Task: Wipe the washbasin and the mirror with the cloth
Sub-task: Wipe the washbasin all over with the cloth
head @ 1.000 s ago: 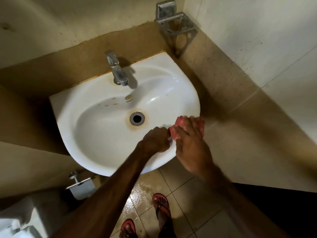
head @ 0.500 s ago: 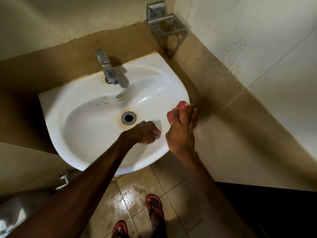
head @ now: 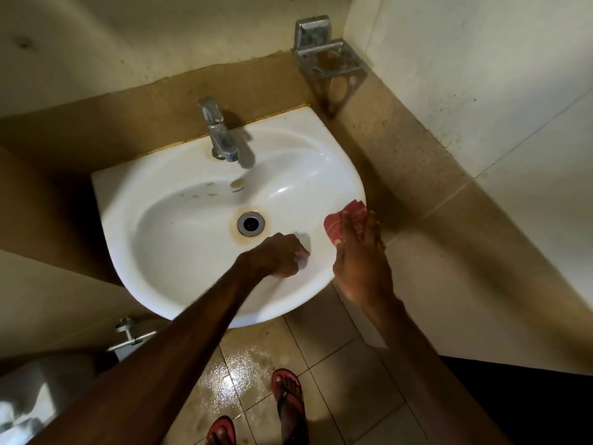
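Cloth (head: 333,226) now lies on the washbasin (head: 122,200) rim, well to the right of the drain (head: 251,223). A second ago it sat nearer me on that rim, touching my left hand, and half a second ago it had already slid away. Now the two are clearly apart.

My right hand (head: 361,261) lies flat on the red cloth, fingers stretched straight over it and pressing it to the rim, with the thumb at its near edge. My left hand (head: 279,255) is curled into a fist inside the bowl, just to the near right of the drain, knuckles on the white wall. I cannot tell whether it holds anything, as a pale blur sits at the fingertips.

A brown ring stains the bowl around the drain, and small brown spots lie beyond it, under the tap (head: 219,136). Far beyond and right of the drain, a metal holder (head: 330,59) on the wall shows a rusty patch in its tray.
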### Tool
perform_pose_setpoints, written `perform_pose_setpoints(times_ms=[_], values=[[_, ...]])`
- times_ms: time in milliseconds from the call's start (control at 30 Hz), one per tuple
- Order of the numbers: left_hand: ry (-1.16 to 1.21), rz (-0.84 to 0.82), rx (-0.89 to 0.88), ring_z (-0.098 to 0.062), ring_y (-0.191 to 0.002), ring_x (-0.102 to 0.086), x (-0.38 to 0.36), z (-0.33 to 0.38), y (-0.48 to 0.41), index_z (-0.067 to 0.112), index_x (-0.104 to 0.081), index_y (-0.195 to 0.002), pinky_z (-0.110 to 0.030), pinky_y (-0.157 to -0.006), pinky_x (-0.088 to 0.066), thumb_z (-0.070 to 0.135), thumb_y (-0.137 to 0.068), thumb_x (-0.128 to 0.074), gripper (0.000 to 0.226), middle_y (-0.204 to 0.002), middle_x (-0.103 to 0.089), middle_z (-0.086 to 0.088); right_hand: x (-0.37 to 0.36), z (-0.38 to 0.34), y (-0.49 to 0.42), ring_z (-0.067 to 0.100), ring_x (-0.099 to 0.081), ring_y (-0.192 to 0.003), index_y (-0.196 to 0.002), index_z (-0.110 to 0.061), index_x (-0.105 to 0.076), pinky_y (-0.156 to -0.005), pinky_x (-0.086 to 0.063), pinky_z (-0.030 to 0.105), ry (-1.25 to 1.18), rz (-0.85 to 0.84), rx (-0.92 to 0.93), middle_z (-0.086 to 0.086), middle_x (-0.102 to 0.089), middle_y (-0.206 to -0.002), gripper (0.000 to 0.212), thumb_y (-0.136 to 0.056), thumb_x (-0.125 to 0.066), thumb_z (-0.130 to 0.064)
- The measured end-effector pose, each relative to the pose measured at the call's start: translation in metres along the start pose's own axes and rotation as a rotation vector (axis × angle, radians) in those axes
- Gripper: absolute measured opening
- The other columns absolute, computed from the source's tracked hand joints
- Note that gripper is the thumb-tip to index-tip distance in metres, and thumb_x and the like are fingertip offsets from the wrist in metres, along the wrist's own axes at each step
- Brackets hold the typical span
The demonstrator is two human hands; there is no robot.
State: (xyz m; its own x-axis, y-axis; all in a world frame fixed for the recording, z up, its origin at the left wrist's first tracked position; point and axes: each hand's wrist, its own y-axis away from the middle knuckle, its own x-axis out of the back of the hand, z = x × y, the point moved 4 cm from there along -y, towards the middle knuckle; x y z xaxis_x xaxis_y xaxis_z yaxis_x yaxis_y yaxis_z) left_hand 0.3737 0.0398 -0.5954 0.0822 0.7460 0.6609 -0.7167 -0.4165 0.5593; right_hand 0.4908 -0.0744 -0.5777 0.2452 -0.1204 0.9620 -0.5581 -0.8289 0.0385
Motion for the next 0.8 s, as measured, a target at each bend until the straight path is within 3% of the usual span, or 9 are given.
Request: perform_pose_setpoints(times_ms=[133,267,400,500,600,700,800], values=[[0.014,-0.016,0.005,-0.022,-0.128,-0.058,0.002,-0.001,-0.007,0.013,-0.063,-0.135,-0.034,-0.109,-0.047,0.011,-0.096,-0.057,0.04,-0.14,-0.061,-0.002,-0.006,0.003,-0.046,0.047,-0.017,-0.155,-0.161,-0.023,-0.028,-0.119,-0.035,0.05,0.099,0.018,-0.003,0.024,-0.013,-0.169,0.072,-0.097,-0.063,-0.019],[0.009,-0.038,0.008,-0.023,-0.127,-0.058,0.004,0.0,-0.012,0.015,-0.064,-0.134,-0.029,-0.105,-0.047,0.014,-0.097,-0.057,0.037,-0.138,-0.062,-0.001,-0.002,-0.001,-0.109,0.044,-0.019,-0.153,-0.153,-0.023,-0.046,-0.121,-0.023,0.055,0.134,0.028,0.118,0.02,-0.024,-0.166,0.078,-0.081,-0.066,-0.002],[0.025,-0.026,0.029,-0.024,-0.115,-0.063,0.003,-0.001,-0.017,0.009,-0.069,-0.123,-0.025,-0.089,-0.048,0.011,-0.094,-0.059,0.031,-0.127,-0.067,-0.004,-0.006,-0.003,-0.145,0.041,-0.027,-0.152,-0.153,-0.028,-0.047,-0.116,-0.031,0.058,0.2,0.068,0.242,0.018,-0.031,-0.165,0.086,-0.073,-0.068,-0.004],[0.049,-0.004,0.056,-0.022,-0.111,-0.066,0.0,-0.004,-0.017,0.014,-0.071,-0.122,-0.031,-0.095,-0.055,0.021,-0.088,-0.064,0.035,-0.124,-0.069,-0.002,-0.009,0.001,-0.143,0.041,-0.023,-0.154,-0.153,-0.024,-0.047,-0.119,-0.028,0.061,0.265,0.057,0.296,0.017,-0.028,-0.167,0.084,-0.075,-0.068,-0.004],[0.097,0.155,0.081,-0.023,-0.104,-0.069,0.002,-0.014,-0.009,0.018,-0.073,-0.113,-0.039,-0.091,-0.058,0.034,-0.068,-0.057,0.05,-0.117,-0.071,-0.002,-0.01,0.004,-0.116,0.038,-0.025,-0.154,-0.141,-0.017,-0.058,-0.12,-0.027,0.059,0.324,0.059,0.386,0.014,-0.036,-0.164,0.07,-0.073,-0.063,-0.003],[0.111,0.253,0.12,-0.026,-0.11,-0.066,-0.002,-0.026,-0.004,0.016,-0.068,-0.12,-0.038,-0.093,-0.056,0.018,-0.077,-0.067,0.042,-0.122,-0.066,-0.005,-0.015,0.006,-0.083,0.035,-0.037,-0.146,-0.127,-0.015,-0.064,-0.122,-0.022,0.057,0.408,0.067,0.444,0.01,-0.054,-0.145,0.059,-0.07,-0.049,-0.011],[0.106,0.214,0.136,-0.025,-0.122,-0.059,-0.013,-0.034,-0.004,0.012,-0.063,-0.13,-0.036,-0.103,-0.05,0.011,-0.086,-0.066,0.044,-0.133,-0.062,-0.006,-0.015,-0.009,-0.082,0.038,-0.039,-0.143,-0.132,-0.013,-0.062,-0.123,-0.01,0.054,0.541,-0.039,0.419,0.014,-0.054,-0.143,0.057,-0.075,-0.052,-0.017]])
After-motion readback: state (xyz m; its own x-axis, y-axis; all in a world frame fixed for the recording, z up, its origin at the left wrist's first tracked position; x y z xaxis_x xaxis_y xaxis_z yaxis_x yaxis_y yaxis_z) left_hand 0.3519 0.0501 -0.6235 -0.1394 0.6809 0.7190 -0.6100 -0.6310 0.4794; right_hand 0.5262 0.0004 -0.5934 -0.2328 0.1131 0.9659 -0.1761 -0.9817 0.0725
